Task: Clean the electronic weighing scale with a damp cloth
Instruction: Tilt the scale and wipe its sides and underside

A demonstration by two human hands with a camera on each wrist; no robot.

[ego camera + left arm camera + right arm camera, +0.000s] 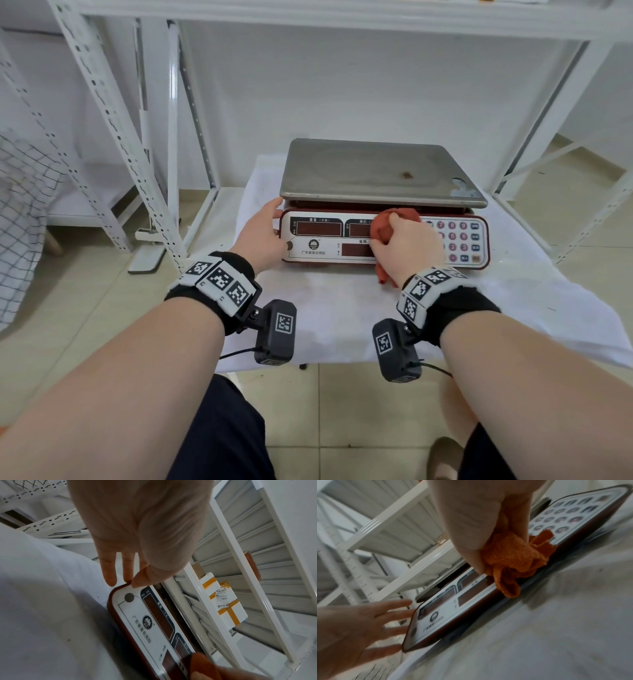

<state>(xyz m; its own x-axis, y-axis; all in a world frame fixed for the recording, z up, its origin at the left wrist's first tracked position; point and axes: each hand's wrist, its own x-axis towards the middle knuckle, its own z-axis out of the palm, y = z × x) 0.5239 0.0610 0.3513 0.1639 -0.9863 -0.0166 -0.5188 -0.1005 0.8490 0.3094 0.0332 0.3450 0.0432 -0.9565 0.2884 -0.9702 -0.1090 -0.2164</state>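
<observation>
Wiping the front panel of the scale (318,240), with the weighing pan (370,171) beyond both hands seemingly not yet cleaned.

The right hand (407,240) grips a bunched orange cloth (510,559) against the middle of the panel, over the displays; the keypad (462,240) just to its right looks still to do. The left hand (263,236), fingers straight and relaxed, steadies the scale's left end. A dark spot marks the steel pan; the casing is red-brown, the displays unlit.
</observation>
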